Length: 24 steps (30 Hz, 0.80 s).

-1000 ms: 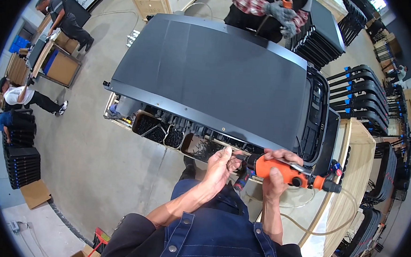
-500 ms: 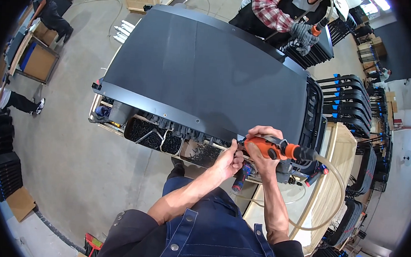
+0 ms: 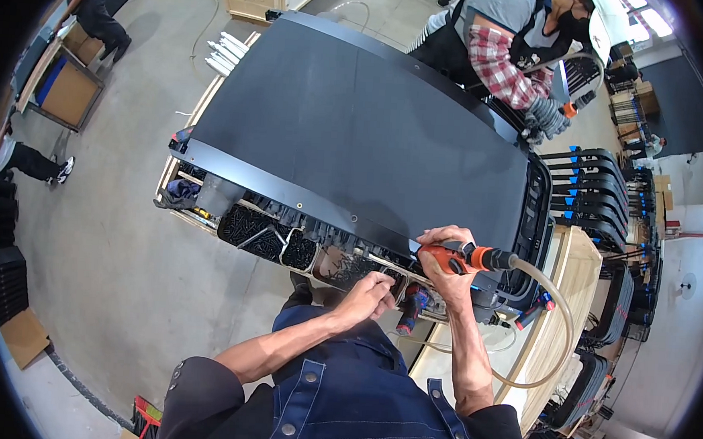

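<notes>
An orange power driver (image 3: 446, 259) with a hose is gripped in my right hand (image 3: 450, 287), its nose at the near edge of a large dark panel (image 3: 358, 115). My left hand (image 3: 365, 299) hovers in front of the panel's edge, beside a tray of small screws (image 3: 337, 265). Thumb and forefinger are pressed together there; whatever lies between them is too small to make out. Left of that tray stands a bin of black screws (image 3: 254, 228) with a metal tool lying in it. A second, dark blue and red cordless driver (image 3: 413, 308) hangs between my hands.
A pale hose (image 3: 569, 313) loops down past a wooden crate (image 3: 570, 265) at right. Across the panel a co-worker in grey gloves (image 3: 546, 119) holds another orange driver (image 3: 569, 110). Curved black parts (image 3: 595, 186) are stacked at right. White tubes (image 3: 226, 53) lie beyond the panel's left end.
My left hand has drawn away from the driver's nose, down and left toward the screw tray. My right hand keeps the driver at the panel's edge. The co-worker has leaned further into view.
</notes>
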Available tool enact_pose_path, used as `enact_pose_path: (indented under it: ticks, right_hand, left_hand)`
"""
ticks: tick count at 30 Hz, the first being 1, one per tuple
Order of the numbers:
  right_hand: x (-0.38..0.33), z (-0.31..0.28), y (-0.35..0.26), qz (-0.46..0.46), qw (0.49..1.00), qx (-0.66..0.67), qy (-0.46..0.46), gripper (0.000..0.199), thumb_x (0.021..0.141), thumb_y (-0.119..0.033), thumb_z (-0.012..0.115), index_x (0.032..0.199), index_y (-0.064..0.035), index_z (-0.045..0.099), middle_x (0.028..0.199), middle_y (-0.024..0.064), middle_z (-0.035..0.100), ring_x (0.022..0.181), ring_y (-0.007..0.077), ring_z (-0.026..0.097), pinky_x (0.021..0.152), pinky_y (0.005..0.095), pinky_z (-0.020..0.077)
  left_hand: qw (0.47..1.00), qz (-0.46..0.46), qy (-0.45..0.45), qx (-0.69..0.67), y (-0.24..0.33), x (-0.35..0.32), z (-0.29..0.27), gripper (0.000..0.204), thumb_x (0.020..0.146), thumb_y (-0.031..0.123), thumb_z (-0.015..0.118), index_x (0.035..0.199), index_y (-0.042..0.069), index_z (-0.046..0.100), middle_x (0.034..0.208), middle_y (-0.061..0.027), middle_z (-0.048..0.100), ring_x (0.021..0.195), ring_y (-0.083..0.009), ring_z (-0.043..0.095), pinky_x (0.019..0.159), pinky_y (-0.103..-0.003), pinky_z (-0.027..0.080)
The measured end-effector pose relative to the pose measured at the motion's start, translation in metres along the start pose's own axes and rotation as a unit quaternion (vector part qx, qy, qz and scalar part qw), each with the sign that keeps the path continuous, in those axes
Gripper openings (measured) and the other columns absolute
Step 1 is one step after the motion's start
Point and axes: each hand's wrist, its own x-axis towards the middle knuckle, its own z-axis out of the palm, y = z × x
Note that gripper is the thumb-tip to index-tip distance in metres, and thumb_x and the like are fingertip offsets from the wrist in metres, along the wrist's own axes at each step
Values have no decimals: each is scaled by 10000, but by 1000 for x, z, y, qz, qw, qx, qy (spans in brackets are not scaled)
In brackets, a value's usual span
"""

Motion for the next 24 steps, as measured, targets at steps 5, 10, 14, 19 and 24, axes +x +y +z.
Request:
enact_pose_path:
  ticks: [5,10,14,19,24]
  right_hand:
    - [3,2,1,42,994,99,28,385,724,104,720,1059,-32,590,1051,127,694,976,231,700,859,350,569]
    - [7,-8,-26,83,980,171,57,438,758,59,737,1156,2,563,1152,183,672,1026,280,705,887,396,579]
    - [-5,-14,-36,37,928,361,80,470,780,1,735,1199,-28,526,1099,150,646,963,285,688,935,476,549]
    - [-13,-12,-38,69,863,489,107,431,817,-114,726,1204,-91,538,1075,109,636,929,259,680,951,505,532]
    - [-18,-5,-29,108,823,538,146,436,813,-118,733,1202,-105,536,1062,98,640,918,254,673,967,497,516]
  left_hand:
    - [999,19,-26,14,4,-12,-23,318,1077,274,480,1223,-6,516,812,-83,621,580,-71,472,499,-232,382]
    - [989,108,-34,97,11,-26,-35,449,1063,349,520,1361,18,578,802,-8,550,651,-67,476,570,-227,393]
    - [990,135,-23,-39,14,-39,-33,468,1048,350,550,1387,29,519,821,-39,565,620,-83,445,556,-236,382]
    - [972,148,-41,-180,12,-50,-24,210,1038,221,586,1176,62,576,868,-89,632,634,-79,489,549,-236,395]
    - [968,167,-8,-189,12,-56,-18,202,1026,189,604,1184,64,598,909,-81,653,653,-61,492,556,-214,384]
